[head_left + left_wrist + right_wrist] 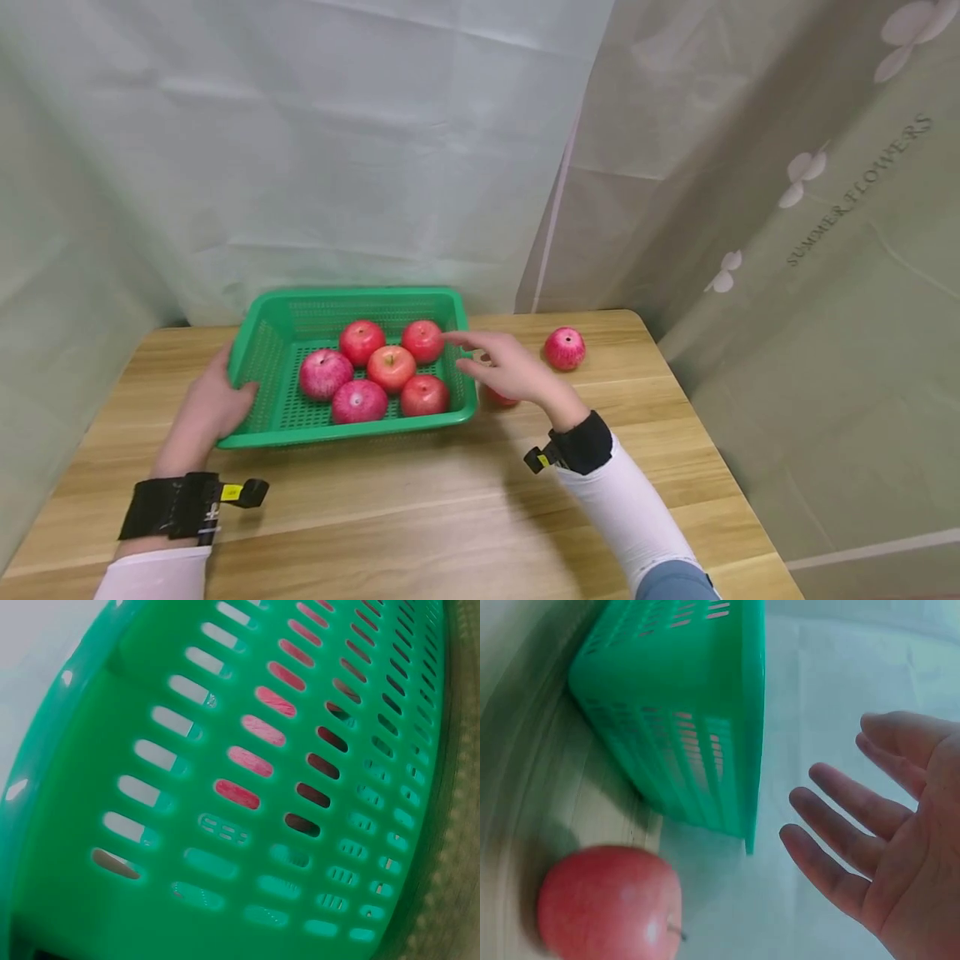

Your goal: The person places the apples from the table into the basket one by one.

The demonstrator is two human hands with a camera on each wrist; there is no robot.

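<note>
A green perforated plastic basket point(345, 434) stands on the table with several red apples point(392, 369) inside. My left hand point(213, 404) grips its left end, with the thumb over the rim; the left wrist view is filled by the slotted basket wall point(97, 750). Above the basket's right rim hovers my right hand point(504, 365), fingers spread and slightly bent, holding nothing. Beneath that hand, just outside the basket, an apple point(607, 904) rests on the table, mostly hidden in the head view. Another apple point(565, 348) lies farther right, near the back edge.
The wooden table point(420, 525) has its back edge close to a hanging pale curtain point(337, 167). More curtain with printed flowers and lettering point(858, 192) hangs along the right side. Black straps with small cameras point(585, 443) are on both wrists.
</note>
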